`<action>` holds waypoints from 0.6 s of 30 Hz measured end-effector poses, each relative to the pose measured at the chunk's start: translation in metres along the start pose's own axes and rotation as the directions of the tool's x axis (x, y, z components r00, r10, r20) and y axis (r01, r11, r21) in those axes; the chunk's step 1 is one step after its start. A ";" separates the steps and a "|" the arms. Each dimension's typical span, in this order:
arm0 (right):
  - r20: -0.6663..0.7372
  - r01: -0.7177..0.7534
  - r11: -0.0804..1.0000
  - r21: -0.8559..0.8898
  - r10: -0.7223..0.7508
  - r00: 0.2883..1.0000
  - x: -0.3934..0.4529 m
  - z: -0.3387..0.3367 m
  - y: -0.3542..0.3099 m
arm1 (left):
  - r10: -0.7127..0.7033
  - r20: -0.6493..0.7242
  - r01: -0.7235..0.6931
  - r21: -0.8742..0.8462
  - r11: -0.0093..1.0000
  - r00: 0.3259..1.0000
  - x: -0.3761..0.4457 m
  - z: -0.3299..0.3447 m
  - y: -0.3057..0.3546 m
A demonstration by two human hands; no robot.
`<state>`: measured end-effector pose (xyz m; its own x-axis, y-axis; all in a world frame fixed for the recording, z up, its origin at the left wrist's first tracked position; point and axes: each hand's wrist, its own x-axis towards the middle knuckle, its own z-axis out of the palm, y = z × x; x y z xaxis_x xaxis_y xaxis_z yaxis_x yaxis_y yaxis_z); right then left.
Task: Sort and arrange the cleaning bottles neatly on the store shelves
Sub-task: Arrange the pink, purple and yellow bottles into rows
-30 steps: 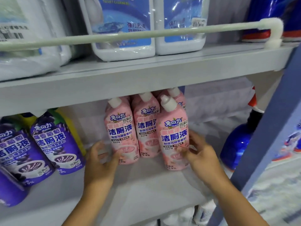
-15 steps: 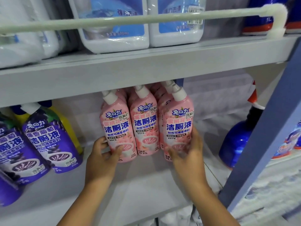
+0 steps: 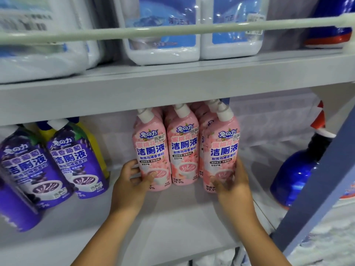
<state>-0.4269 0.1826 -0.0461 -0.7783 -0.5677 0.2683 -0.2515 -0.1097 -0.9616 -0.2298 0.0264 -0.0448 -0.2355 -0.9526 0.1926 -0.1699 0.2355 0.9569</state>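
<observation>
Two bare forearms come up from the bottom edge of the frame, one left of centre and one right of centre, each ending in an uncovered hand. No sleeve, cuff or glove shows on either arm as far as the frame reaches. The left hand (image 3: 129, 179) and the right hand (image 3: 235, 184) carry no ring, watch or band on the parts in view.

3 pink bottles upright in a front row mid-shelf on the lower shelf (image 3: 172, 217), white angled caps, blue lettering: left pink bottle (image 3: 151, 150), middle pink bottle (image 3: 183, 148), right pink bottle (image 3: 221, 150), sides touching, more pink ones behind. Purple bottles (image 3: 73, 160) w/ white caps stand toward the shelf's left end, apart from the pinks.
</observation>
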 end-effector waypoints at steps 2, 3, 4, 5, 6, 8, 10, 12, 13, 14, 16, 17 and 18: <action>-0.156 -0.059 0.994 -0.092 0.044 0.987 -0.015 0.003 -0.007 | -0.014 0.008 0.014 -0.029 0.999 1.000 -0.002 -0.006 0.005; -0.210 -0.033 0.991 -0.130 0.005 0.978 -0.025 0.007 -0.008 | -0.015 0.002 0.015 -0.054 0.998 1.000 -0.004 -0.011 0.007; -0.213 0.037 0.989 -0.143 -0.067 0.975 -0.036 0.013 -0.011 | -0.021 -0.020 0.019 -0.088 0.996 1.000 -0.007 -0.017 0.009; -0.170 0.108 0.986 -0.130 -0.130 0.977 -0.046 0.021 -0.013 | -0.027 -0.056 0.021 -0.114 0.993 0.998 -0.009 -0.025 0.008; -0.091 0.154 0.984 -0.087 -0.162 0.983 -0.055 0.032 -0.014 | -0.032 -0.105 0.018 -0.131 0.991 0.994 -0.013 -0.034 0.008; 0.119 0.123 0.991 0.060 -0.129 0.984 -0.067 0.060 -0.018 | -0.051 -0.209 0.024 -0.131 0.991 0.977 -0.022 -0.056 0.005; 0.299 0.045 0.986 0.163 -0.093 0.950 -0.074 0.093 -0.027 | -0.062 -0.324 0.018 -0.137 0.990 0.944 -0.031 -0.086 -0.002; 0.416 -0.035 0.977 0.210 -0.057 0.908 -0.079 0.125 -0.035 | -0.093 -0.363 0.042 -0.147 0.988 0.927 -0.044 -0.120 -0.002; 0.456 -0.057 0.974 0.220 -0.051 0.888 -0.081 0.140 -0.038 | -0.104 -0.379 0.053 -0.142 0.988 0.920 -0.050 -0.138 -0.001; 0.495 -0.072 0.972 0.222 -0.049 0.868 -0.086 0.156 -0.041 | -0.109 -0.414 0.058 -0.134 0.989 0.904 -0.056 -0.159 -0.002; 0.569 -0.086 0.969 0.232 -0.064 0.820 -0.098 0.187 -0.051 | -0.108 -0.486 0.068 -0.099 0.993 0.867 -0.067 -0.198 -0.002; 0.597 -0.088 0.967 0.238 -0.075 0.799 -0.105 0.202 -0.056 | -0.105 -0.518 0.074 -0.081 0.994 0.849 -0.073 -0.217 -0.002; 0.619 -0.087 0.967 0.241 -0.084 0.781 -0.113 0.216 -0.061 | -0.105 -0.549 0.080 -0.068 0.994 0.829 -0.077 -0.234 -0.002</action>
<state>-0.1994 0.0771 -0.0302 -0.2305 -0.9391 0.2547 -0.0372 -0.2530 -0.9667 0.0126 0.0546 -0.0111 0.3482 -0.9202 0.1789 -0.1228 0.1444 0.9819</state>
